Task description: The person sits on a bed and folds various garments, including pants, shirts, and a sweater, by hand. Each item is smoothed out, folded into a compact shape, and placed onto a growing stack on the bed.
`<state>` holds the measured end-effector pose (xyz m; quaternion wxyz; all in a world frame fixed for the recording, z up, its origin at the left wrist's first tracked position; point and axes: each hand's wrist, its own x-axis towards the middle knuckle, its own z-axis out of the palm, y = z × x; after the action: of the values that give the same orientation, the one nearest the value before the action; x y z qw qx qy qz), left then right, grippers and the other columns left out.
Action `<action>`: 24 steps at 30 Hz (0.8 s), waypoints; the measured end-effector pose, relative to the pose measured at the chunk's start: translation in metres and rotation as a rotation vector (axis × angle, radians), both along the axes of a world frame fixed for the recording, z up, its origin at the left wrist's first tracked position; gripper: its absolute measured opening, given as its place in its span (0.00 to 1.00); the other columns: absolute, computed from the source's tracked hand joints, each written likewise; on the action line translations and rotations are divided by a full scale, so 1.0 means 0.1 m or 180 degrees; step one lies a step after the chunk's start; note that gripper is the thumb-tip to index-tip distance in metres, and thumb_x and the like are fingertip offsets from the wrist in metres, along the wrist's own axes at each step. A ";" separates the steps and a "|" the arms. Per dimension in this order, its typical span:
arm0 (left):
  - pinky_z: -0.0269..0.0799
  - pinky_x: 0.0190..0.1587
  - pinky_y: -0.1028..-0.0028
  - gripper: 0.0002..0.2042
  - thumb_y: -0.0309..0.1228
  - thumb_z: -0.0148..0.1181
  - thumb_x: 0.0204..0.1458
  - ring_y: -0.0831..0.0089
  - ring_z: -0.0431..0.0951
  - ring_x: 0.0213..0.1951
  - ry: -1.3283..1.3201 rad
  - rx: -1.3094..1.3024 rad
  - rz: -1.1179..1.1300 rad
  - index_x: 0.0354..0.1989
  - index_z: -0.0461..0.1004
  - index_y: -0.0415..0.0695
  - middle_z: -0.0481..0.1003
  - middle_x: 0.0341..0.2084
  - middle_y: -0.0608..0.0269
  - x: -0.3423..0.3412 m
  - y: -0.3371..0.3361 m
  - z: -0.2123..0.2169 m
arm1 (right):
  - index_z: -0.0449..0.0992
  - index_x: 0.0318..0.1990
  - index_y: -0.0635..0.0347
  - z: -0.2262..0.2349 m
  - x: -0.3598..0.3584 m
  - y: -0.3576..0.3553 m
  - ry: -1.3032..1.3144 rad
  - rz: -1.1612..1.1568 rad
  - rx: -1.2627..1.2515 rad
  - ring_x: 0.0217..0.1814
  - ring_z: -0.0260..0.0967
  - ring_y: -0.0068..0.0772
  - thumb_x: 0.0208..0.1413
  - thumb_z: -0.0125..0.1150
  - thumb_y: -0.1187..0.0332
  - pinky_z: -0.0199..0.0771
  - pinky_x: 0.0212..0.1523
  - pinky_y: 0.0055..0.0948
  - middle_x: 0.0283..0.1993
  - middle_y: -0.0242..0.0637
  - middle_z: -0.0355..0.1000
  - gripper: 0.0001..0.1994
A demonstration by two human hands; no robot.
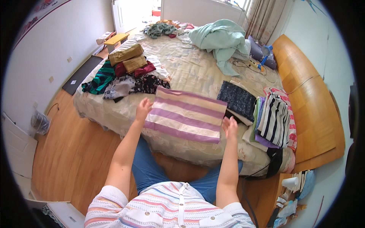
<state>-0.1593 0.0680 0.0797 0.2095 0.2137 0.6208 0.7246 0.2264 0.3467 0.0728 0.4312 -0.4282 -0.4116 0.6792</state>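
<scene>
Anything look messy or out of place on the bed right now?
Yes. The folded purple-striped cloth lies slightly askew between the left hand and right hand. Unfolded clothes are heaped at the left edge, and a mint blanket is crumpled near the far end.

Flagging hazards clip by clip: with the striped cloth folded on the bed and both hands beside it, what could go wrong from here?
1. The purple-and-cream striped cloth lies near the bed's front edge; a nudge from the left hand or right hand might slide it off.
2. The stack of folded clothes sits close beside the right hand and could topple if brushed.
</scene>
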 end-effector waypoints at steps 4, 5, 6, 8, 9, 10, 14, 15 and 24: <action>0.72 0.49 0.65 0.14 0.31 0.58 0.56 0.58 0.76 0.46 0.1987 -0.1063 0.0594 0.48 0.73 0.35 0.74 0.46 0.47 -0.04 -0.25 -0.57 | 0.70 0.45 0.56 -0.79 0.37 0.01 -0.1442 -0.0168 0.0505 0.31 0.70 0.20 0.64 0.53 0.53 0.67 0.25 0.23 0.36 0.30 0.73 0.16; 0.72 0.48 0.64 0.14 0.31 0.59 0.55 0.57 0.77 0.45 0.1745 -0.1305 0.0593 0.47 0.73 0.36 0.74 0.44 0.48 -0.02 -0.40 -0.66 | 0.70 0.44 0.57 -0.78 0.34 -0.09 -0.1329 -0.0035 0.0305 0.29 0.69 0.20 0.63 0.54 0.53 0.67 0.24 0.23 0.35 0.30 0.72 0.16; 0.71 0.47 0.62 0.14 0.32 0.61 0.54 0.56 0.77 0.43 0.1490 -0.1577 0.0605 0.45 0.73 0.36 0.74 0.42 0.49 0.00 -0.55 -0.75 | 0.71 0.43 0.58 -0.73 0.28 -0.30 -0.1224 0.0124 0.0079 0.27 0.68 0.20 0.63 0.54 0.52 0.66 0.23 0.24 0.33 0.30 0.72 0.17; 0.71 0.45 0.61 0.14 0.35 0.61 0.54 0.55 0.76 0.41 0.1446 -0.1624 0.0602 0.42 0.73 0.37 0.74 0.40 0.50 0.07 -0.67 -0.81 | 0.71 0.40 0.61 -0.47 0.25 -0.62 -0.1712 0.0537 0.0074 0.24 0.65 0.21 0.60 0.58 0.50 0.66 0.22 0.24 0.30 0.31 0.70 0.20; 0.71 0.45 0.60 0.14 0.37 0.61 0.54 0.54 0.76 0.41 0.1429 -0.1623 0.0585 0.40 0.73 0.38 0.74 0.39 0.51 0.11 -0.67 -0.81 | 0.71 0.40 0.61 -0.53 0.23 -0.65 -0.1848 0.0580 0.0211 0.24 0.65 0.21 0.59 0.59 0.50 0.65 0.22 0.24 0.30 0.31 0.70 0.20; 0.71 0.44 0.59 0.15 0.39 0.61 0.54 0.53 0.76 0.40 0.1493 -0.1855 0.0549 0.39 0.72 0.38 0.75 0.38 0.50 0.13 -0.68 -0.81 | 0.71 0.40 0.62 -0.59 0.18 -0.68 -0.1983 0.0631 0.0346 0.24 0.65 0.21 0.59 0.61 0.50 0.65 0.22 0.24 0.29 0.32 0.70 0.20; 0.71 0.42 0.58 0.18 0.43 0.59 0.55 0.50 0.76 0.38 0.1700 -0.2351 0.0369 0.36 0.71 0.38 0.75 0.33 0.48 0.26 -0.45 -0.56 | 0.72 0.41 0.65 -0.84 0.24 -0.66 -0.2487 0.0230 0.1051 0.33 0.71 0.30 0.54 0.66 0.53 0.72 0.34 0.30 0.34 0.38 0.74 0.21; 0.71 0.41 0.58 0.18 0.44 0.58 0.55 0.49 0.76 0.37 0.1738 -0.2405 0.0356 0.36 0.70 0.38 0.75 0.31 0.47 0.27 -0.42 -0.53 | 0.73 0.41 0.65 -0.86 0.22 -0.67 -0.2566 0.0067 0.1235 0.35 0.72 0.32 0.53 0.67 0.54 0.73 0.37 0.32 0.35 0.40 0.75 0.22; 0.69 0.33 0.70 0.09 0.32 0.60 0.56 0.71 0.71 0.28 0.0313 -0.0938 0.1006 0.35 0.70 0.39 0.73 0.26 0.60 0.33 -0.58 -0.77 | 0.77 0.38 0.68 -0.61 0.22 -0.68 -0.2490 0.0488 0.1361 0.38 0.75 0.44 0.54 0.63 0.53 0.71 0.41 0.40 0.33 0.48 0.77 0.21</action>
<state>-0.1268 0.0101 0.0032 0.0918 0.1159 0.7552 0.6386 0.2481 0.2789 0.0115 0.2704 -0.5223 -0.7052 0.3960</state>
